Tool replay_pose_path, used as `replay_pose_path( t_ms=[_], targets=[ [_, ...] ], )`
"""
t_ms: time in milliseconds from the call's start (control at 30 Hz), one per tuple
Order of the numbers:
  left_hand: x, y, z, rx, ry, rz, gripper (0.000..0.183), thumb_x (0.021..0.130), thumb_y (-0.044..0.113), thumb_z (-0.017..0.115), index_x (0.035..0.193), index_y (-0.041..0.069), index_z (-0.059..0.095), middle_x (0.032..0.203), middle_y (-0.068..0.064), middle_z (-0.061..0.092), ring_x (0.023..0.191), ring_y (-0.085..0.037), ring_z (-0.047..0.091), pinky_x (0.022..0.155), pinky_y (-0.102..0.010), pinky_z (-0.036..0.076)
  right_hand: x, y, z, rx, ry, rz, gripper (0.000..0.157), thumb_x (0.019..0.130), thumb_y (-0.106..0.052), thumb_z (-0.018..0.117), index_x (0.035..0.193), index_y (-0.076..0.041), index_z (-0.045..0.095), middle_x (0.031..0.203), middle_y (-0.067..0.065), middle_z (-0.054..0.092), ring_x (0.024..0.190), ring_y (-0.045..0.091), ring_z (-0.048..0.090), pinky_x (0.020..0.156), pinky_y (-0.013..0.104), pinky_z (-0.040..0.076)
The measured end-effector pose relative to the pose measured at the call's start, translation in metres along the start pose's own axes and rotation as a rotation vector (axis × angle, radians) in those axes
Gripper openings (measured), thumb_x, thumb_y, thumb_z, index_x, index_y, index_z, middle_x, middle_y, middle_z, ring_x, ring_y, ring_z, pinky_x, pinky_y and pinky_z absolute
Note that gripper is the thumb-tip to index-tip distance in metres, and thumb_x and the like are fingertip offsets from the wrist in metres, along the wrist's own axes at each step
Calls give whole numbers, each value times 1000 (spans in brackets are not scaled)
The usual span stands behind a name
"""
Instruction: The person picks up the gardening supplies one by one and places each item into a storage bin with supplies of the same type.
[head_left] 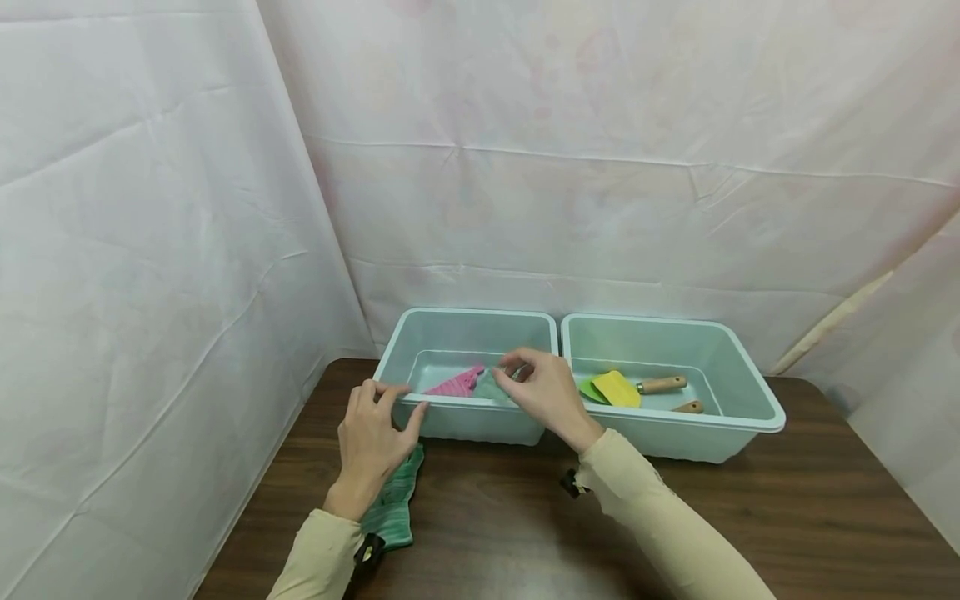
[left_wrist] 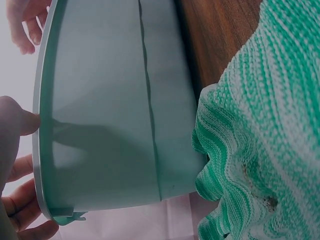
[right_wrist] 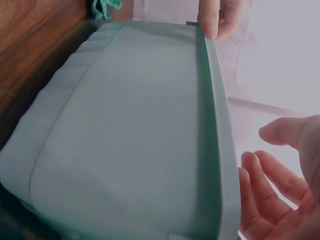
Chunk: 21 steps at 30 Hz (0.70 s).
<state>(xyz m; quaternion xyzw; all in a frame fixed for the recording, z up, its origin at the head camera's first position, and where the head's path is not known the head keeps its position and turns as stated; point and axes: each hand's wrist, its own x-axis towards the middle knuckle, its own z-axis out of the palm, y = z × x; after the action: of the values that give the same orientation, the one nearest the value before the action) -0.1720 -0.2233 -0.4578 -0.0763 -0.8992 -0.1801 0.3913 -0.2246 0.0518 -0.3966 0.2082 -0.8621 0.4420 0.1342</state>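
Note:
My left hand (head_left: 371, 437) rests on the front left corner of the left pale green bin (head_left: 472, 421), thumb on the front rim and fingers along the corner. Over this bin's right half hovers my right hand (head_left: 543, 392); the right wrist view shows thumb and fingers apart with nothing between them. Inside lie a pink striped knit glove (head_left: 453, 383) and, partly hidden by the right hand, a pale green cloth item (head_left: 491, 387). On the table under the left wrist lies a green-and-white knit glove (left_wrist: 280, 115), partly covered by the left forearm in the head view.
A second pale green bin (head_left: 667, 427) stands close at the right. It holds a yellow-bladed tool (head_left: 618, 389) with a wooden handle, a green blade (head_left: 591, 392) and another wooden handle (head_left: 688, 407). White cloth walls (head_left: 600, 217) stand behind and beside the brown wooden table (head_left: 510, 517).

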Motion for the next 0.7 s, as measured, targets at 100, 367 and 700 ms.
replay_pose_path(
  t_ms=[100,367,700],
  targets=[
    [0,0,0,-1,0,-1,36,87,41,86,109,13,81,100,-13,59,90,-35,59,54,-47,54,-2,-3,0,18,-3,-12,11,96,-25,79,101,-15,82,88,-2,80,74,10,69,66,27,56],
    [0,0,0,-5,1,1,36,87,41,86,109,13,81,100,-14,59,90,-35,60,53,-47,53,-6,-7,2,57,-18,-10,12,95,-24,80,102,-14,81,85,-3,78,73,13,68,66,27,55],
    [0,-1,0,-6,-5,1,35,88,41,86,109,13,80,100,-13,59,89,-35,59,52,-47,52,-10,-8,4,105,-34,-31,18,95,-22,81,108,-10,81,90,-4,79,77,10,69,74,27,58]
  ],
)
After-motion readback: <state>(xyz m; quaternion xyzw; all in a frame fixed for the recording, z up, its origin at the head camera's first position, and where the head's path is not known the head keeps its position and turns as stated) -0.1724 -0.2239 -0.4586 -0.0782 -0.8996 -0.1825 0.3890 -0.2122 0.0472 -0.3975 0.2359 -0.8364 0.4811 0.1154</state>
